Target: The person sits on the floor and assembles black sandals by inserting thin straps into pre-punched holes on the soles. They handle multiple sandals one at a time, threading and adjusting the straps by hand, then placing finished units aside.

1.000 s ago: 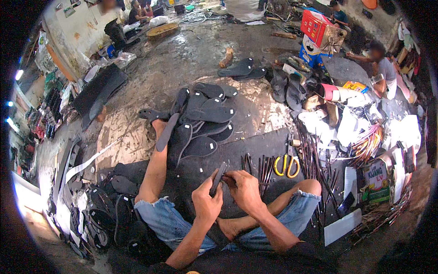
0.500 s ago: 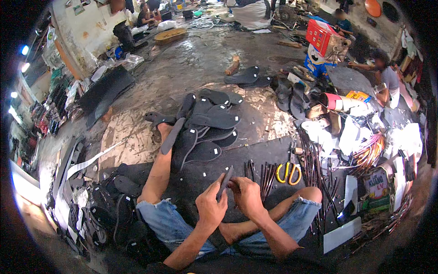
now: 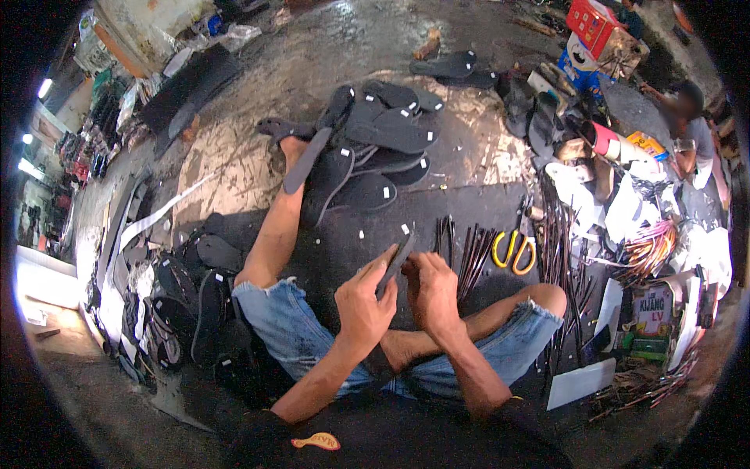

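Note:
My left hand [image 3: 366, 301] grips a dark sandal sole [image 3: 400, 258] turned edge-on, with a small white tag at its upper end. Close against the sole's right side is my right hand [image 3: 431, 293]; its fingers are curled together, and what they pinch, if anything, is hidden. Beyond my hands lies a pile of black sandal soles [image 3: 398, 137] with white tags. One more sole [image 3: 306, 160] leans against my left shin. Right of my hands are bundles of thin dark strips [image 3: 474, 262] and a pair of yellow-handled scissors [image 3: 516, 250].
Black sandals [image 3: 207, 309] and long offcuts [image 3: 152, 219] crowd my left side. On the right stand a metal can [image 3: 652, 313], white bags [image 3: 637, 207] and a red box [image 3: 591, 30]. Another person [image 3: 687, 117] sits at the far right.
The view has tilted downward, so the scene sits higher and the far floor is cut off. My left hand still holds the sole, and my right hand stays beside it.

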The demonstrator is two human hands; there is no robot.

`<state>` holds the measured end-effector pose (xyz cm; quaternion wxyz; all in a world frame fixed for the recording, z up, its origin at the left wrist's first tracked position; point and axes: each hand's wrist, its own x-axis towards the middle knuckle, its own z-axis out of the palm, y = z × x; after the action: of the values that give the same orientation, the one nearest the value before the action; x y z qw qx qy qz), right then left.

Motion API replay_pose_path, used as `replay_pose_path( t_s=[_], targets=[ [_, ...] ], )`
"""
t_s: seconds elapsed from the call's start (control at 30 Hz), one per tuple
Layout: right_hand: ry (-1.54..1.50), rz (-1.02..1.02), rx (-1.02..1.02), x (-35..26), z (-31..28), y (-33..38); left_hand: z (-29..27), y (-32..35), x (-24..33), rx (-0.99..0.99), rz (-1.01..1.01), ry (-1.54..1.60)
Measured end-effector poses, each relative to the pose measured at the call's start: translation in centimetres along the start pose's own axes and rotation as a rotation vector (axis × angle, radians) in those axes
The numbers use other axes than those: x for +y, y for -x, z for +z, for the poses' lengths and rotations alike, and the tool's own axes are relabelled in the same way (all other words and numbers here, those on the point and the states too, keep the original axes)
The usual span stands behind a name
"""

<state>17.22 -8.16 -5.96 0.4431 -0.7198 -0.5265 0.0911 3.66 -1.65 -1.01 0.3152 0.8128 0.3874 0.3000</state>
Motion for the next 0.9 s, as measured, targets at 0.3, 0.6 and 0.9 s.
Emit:
replay_pose_path(
  t_s=[0.3, 0.6, 0.9],
  targets=[
    [-0.124, 0.104, -0.086, -1.2, -1.7, -0.5, -2.0, -1.2, 2.5, -0.012, 0.151, -0.157],
    [0.057, 0.074, -0.076, -0.8, -4.0, -5.3, -3.9, 0.2, -3.3, -0.116, 0.003, 0.199],
    [0.010, 0.237, -0.050, 1.7, -3.4, -2.9, -0.3, -1.0, -3.7, 0.207, -0.171, 0.198]
  ],
)
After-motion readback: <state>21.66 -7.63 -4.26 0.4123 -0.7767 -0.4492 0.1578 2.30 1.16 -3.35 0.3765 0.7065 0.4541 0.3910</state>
